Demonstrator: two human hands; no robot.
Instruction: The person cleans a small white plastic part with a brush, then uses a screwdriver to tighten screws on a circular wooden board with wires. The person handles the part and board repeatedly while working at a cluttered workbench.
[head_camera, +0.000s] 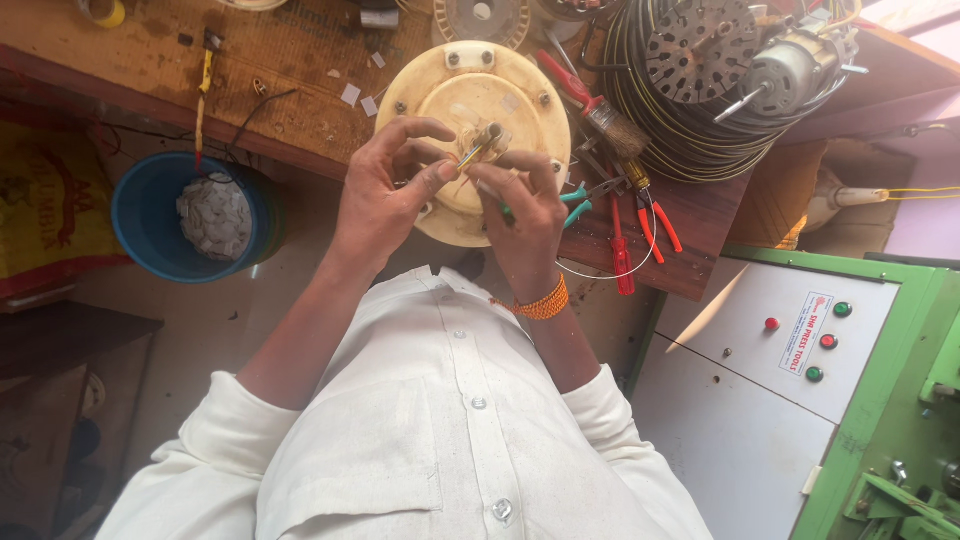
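A round cream-coloured motor housing (440, 95) lies on the wooden workbench (280, 70) in front of me. Thin coloured wires (470, 156) come out near its centre shaft. My left hand (385, 190) pinches these wires between thumb and fingers. My right hand (525, 215), with an orange thread band at the wrist, holds a small green-handled tool (572, 196) against the same wires. Both hands hover over the lower half of the housing.
A blue bucket (150, 225) of white scraps stands left below the bench. Red-handled pliers (650, 215) and a red screwdriver (622, 255) lie right of the housing. A wire coil with motor parts (700, 75) sits at the back right. A green-and-white machine cabinet (800, 370) stands right.
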